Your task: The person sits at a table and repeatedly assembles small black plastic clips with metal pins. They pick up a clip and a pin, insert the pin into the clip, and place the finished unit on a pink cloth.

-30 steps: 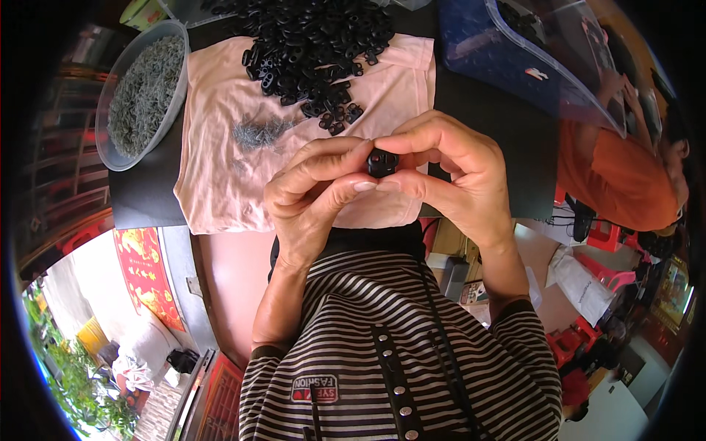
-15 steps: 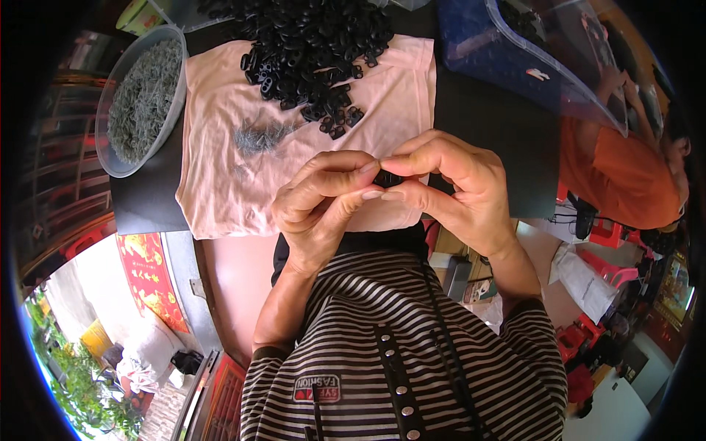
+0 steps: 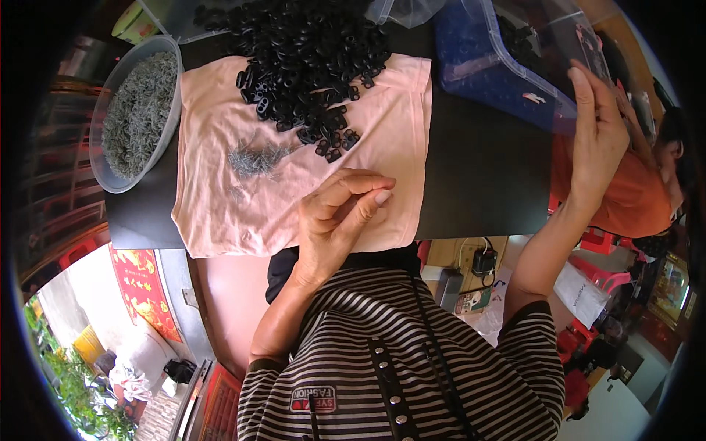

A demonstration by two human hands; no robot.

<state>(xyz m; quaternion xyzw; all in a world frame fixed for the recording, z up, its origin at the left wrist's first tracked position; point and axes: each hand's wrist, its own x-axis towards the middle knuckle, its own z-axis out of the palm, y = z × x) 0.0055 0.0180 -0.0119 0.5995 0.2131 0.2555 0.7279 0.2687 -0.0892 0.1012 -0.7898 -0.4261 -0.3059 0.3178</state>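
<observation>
the dark table (image 3: 478,176) lies bare between the pink cloth (image 3: 220,198) and the blue bin (image 3: 500,73), an open lane running from 6 toward 12 o'clock. the left hand (image 3: 340,217) hovers over the cloth's near edge; bare cloth stretches from it toward 9 o'clock. at 12 o'clock the heap of black parts (image 3: 301,51) blocks the way, with a small tuft of wire bits (image 3: 254,158) at 11. the clear bowl (image 3: 136,114) walls off 10 o'clock. the right hand (image 3: 596,140) sits against the bin at 2 o'clock.
</observation>
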